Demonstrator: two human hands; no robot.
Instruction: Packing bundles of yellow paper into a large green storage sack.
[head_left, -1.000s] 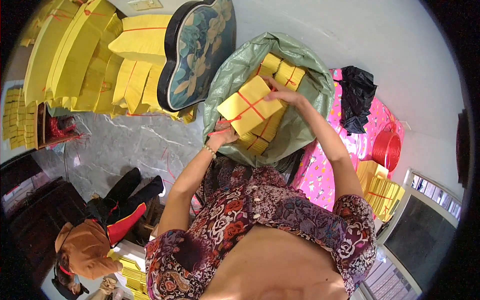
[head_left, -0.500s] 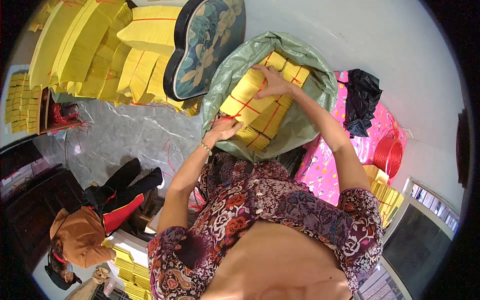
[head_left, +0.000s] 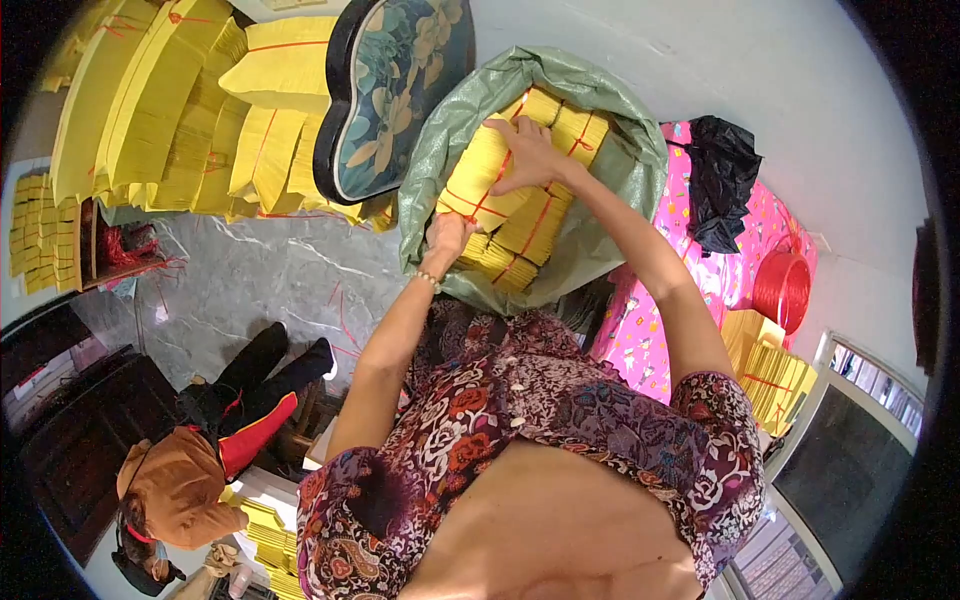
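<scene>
The yellow paper bundle (head_left: 474, 182) tied with red cord lies inside the mouth of the green woven sack (head_left: 641, 185), at its left side; beside it, other tied yellow bundles (head_left: 528, 228) stand packed in rows, with their edges facing up; whether it sits fully down between them, I cannot tell. The red cord crosses its face, probably so that the loose sheets stay together as one block; the close rows seem to let the bundles support each other, and the sack's wide rim gives your two hands room.

Your right hand (head_left: 532, 157) is spread over the bundle's far part, the thumb well apart from the fingers, palm turned down; it seems to steady more than to squeeze; the forearm comes in from the right, the elbow bent. Your left hand (head_left: 450, 234) is at the near end of the bundle, close to the sack's left wall; its fingertips are partly hidden, so I cannot tell whether they clamp; a bead bracelet (head_left: 428, 281) circles this wrist.

Left of the sack stands a floral panel (head_left: 412, 95) with dark edge, against tall yellow paper stacks (head_left: 130, 110); to the right, a black plastic bag (head_left: 722, 190) lies on pink printed cloth (head_left: 640, 340).
</scene>
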